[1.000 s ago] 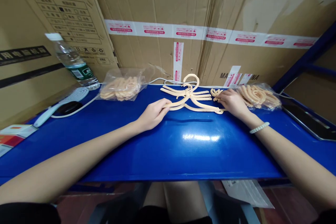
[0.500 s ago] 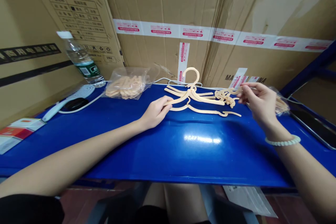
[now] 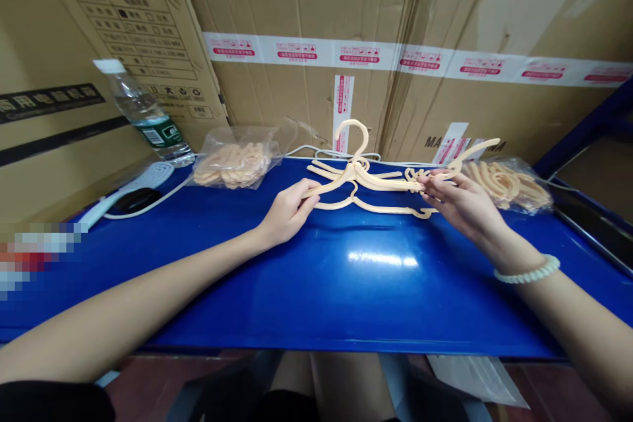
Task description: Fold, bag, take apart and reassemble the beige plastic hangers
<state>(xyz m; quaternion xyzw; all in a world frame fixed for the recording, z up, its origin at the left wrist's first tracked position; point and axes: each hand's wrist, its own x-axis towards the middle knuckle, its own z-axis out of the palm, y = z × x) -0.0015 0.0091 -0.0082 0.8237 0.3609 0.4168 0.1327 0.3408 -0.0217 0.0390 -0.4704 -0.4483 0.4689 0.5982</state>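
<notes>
My left hand (image 3: 285,214) is closed around the left arm of a beige plastic clothes hanger (image 3: 346,175), whose hook stands upright. At the hanger's right end, my right hand (image 3: 465,208) pinches a loose beige hanger piece (image 3: 475,150) with a curved notch, its tip slanting up to the right. Whether the piece touches the hanger's end I cannot tell. Another beige hanger (image 3: 380,209) lies just in front on the blue table, and more hanger parts (image 3: 324,175) lie behind. A small pile of curly beige pieces (image 3: 411,175) is partly hidden by my right fingers.
Clear bags of beige parts lie at left (image 3: 235,165) and right (image 3: 509,184) on the blue table (image 3: 306,290). Farther left are a water bottle (image 3: 155,125), a pale-handled object (image 3: 128,188) and a black oval item (image 3: 132,200). Cardboard boxes (image 3: 297,99) stand behind; a dark flat device (image 3: 593,237) lies right.
My right hand has moved left, bringing a hanger piece from the pile area to the hanger's right end. My left hand keeps its grip. The view has shifted slightly.
</notes>
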